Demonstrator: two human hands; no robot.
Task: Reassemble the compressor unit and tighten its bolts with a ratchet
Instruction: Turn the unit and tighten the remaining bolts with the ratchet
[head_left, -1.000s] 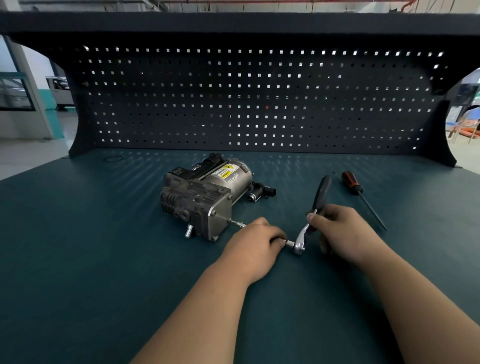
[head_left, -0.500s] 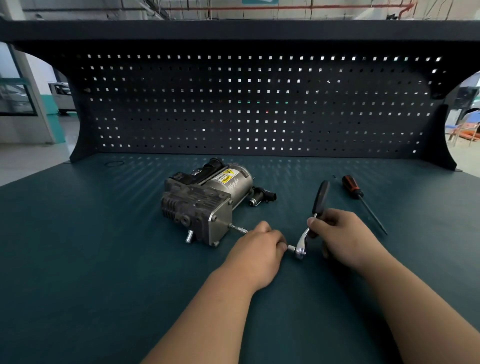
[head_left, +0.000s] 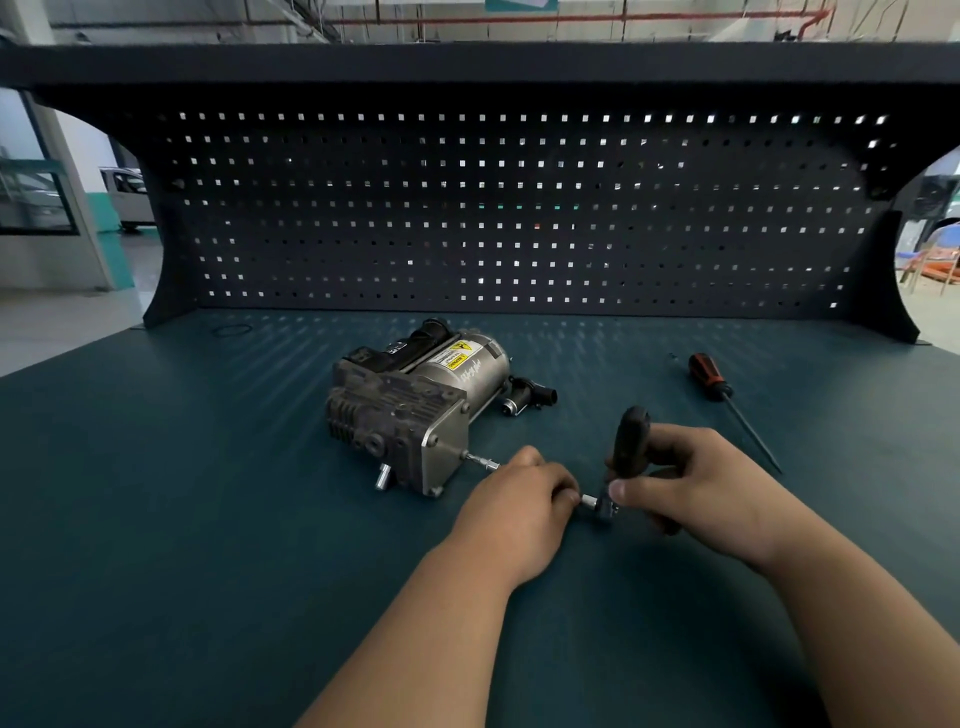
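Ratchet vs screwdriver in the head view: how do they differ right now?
The ratchet is gripped by the right hand; the screwdriver lies untouched on the bench.
The ratchet's handle is all black and tilts upward; the screwdriver's is orange and black, lying flat.
The ratchet joins an extension held by the left hand, reaching the compressor; the screwdriver sits apart to the right.
Shared: both are hand tools.

compressor (head_left: 415, 405) left | ratchet (head_left: 626, 452) before | screwdriver (head_left: 719, 389) right

A grimy cast-metal compressor (head_left: 410, 410) with brushed steel canister sits on a matt teal bench top (head_left: 156, 519).
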